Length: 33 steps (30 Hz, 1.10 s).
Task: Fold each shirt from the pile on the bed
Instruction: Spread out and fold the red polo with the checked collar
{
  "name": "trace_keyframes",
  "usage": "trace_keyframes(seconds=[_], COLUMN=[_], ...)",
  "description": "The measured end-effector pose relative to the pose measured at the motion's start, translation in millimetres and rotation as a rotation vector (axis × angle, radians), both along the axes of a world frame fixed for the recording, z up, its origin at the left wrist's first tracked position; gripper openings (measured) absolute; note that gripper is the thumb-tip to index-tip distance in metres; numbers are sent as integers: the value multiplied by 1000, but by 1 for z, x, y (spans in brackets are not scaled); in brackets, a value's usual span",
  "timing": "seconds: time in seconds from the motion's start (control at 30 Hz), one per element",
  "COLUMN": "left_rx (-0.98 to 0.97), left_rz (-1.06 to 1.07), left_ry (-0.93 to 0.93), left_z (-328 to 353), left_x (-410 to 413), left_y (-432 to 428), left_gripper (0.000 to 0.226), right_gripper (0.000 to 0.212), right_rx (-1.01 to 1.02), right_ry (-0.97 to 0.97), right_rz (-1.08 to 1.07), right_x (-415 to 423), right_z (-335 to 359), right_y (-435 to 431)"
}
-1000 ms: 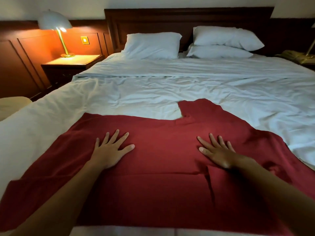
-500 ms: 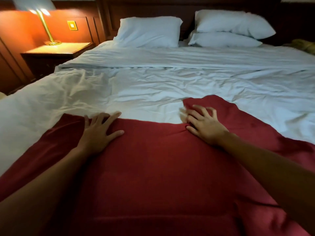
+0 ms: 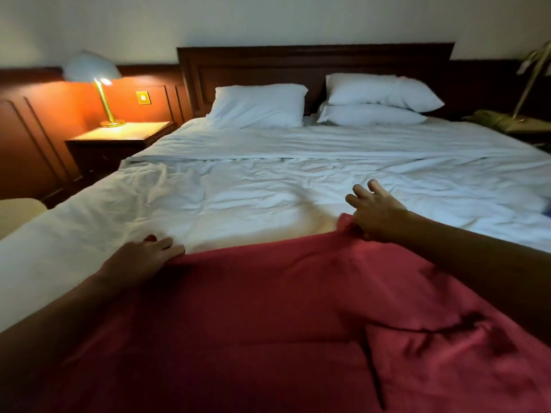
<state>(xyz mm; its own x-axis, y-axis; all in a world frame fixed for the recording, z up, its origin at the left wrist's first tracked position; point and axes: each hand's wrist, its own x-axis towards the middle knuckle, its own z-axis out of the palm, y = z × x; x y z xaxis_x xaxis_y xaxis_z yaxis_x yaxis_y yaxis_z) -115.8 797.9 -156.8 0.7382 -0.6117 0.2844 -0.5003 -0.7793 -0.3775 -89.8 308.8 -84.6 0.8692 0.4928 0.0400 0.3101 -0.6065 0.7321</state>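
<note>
My grip holds a plain dark-red cloth shirt (image 3: 268, 308). Beyond it lies a plain white crumpled bedsheet (image 3: 238, 186).

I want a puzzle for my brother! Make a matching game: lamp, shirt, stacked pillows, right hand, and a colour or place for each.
1 lamp
2 shirt
3 stacked pillows
4 right hand

A red, spread on the bed
B white, against the headboard
C lit, on the nightstand
D holding the shirt's far edge

Pairs: 1-C, 2-A, 3-B, 4-D
</note>
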Motion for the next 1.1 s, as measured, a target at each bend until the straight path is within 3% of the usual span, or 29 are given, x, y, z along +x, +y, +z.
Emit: trace_keyframes(seconds=[0.2, 0.27, 0.33, 0.4, 0.5, 0.6, 0.7, 0.87, 0.97, 1.03, 1.1], left_rx=[146, 230, 295, 299, 291, 302, 358, 231, 60, -111, -248], left_rz=[168, 336, 457, 504, 569, 669, 725, 919, 1135, 1177, 1181], left_ry=[88, 178, 218, 202, 188, 241, 254, 460, 669, 772, 763], left_z=[-2, 0, 4, 7, 12, 20, 17, 16, 25, 33, 32], left_x=[-59, -82, -104, -118, -125, -129, -134, -137, -130, -125, -120], left_y=[34, 31, 17, 4, -2, -4, -5, -2, -6, -6, -4], left_gripper=[62, 64, 62, 59, 54, 49, 50, 56, 58, 63, 72], right_gripper=[51, 53, 47, 26, 30, 30, 43, 23, 35, 37, 32], right_rx=[-170, 5, 1, -90, -67, 38, 181, 228, 342, 489, 650], right_ry=[132, 208, 197, 162, 148, 282, 378, 705, 796, 643, 519], right_rz=[-108, -65, -129, -220, -413, -608, -716, -810, -644, -438, -282], right_x=[-87, -96, -118, -147, -163, -170, -175, -186, -190, -189, -186], right_z=[2, -18, -18, -13, -7, -1, 8, 23, 23, 15, 4], right_y=[-12, -33, -29, -18, -13, -11, -14, -17, -25, -32, -32])
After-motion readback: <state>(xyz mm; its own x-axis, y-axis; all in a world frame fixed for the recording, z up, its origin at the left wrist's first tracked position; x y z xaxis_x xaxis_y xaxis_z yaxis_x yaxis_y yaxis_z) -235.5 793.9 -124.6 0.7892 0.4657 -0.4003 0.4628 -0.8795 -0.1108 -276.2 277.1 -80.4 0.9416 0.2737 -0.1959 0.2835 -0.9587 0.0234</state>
